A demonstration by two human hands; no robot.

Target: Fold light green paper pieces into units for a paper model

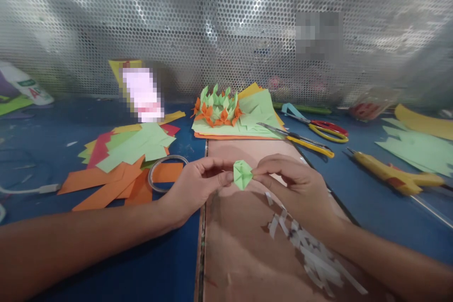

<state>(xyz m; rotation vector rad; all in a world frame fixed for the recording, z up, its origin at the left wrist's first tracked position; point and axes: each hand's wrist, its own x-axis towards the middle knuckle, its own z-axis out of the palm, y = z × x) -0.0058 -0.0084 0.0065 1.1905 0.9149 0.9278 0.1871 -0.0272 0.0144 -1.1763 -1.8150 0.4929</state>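
A small folded piece of light green paper (242,174) is held up between my two hands, above the brown board (233,255). My left hand (196,184) pinches its left edge between thumb and fingers. From the other side, my right hand (297,181) pinches the right edge with its fingertips. Creases show on the face turned to me. Behind it, a ring of folded green points and orange flowers (223,115) rests on a stack of green and orange paper (260,111).
Left lie orange strips (106,193), green sheets (141,144), a tape roll (151,177) and a propped phone (141,92). Right are a box cutter (304,144), scissors (329,130) and a yellow glue gun (392,172). White tape scraps (314,255) lie on the board. A glue bottle (30,86) stands far left.
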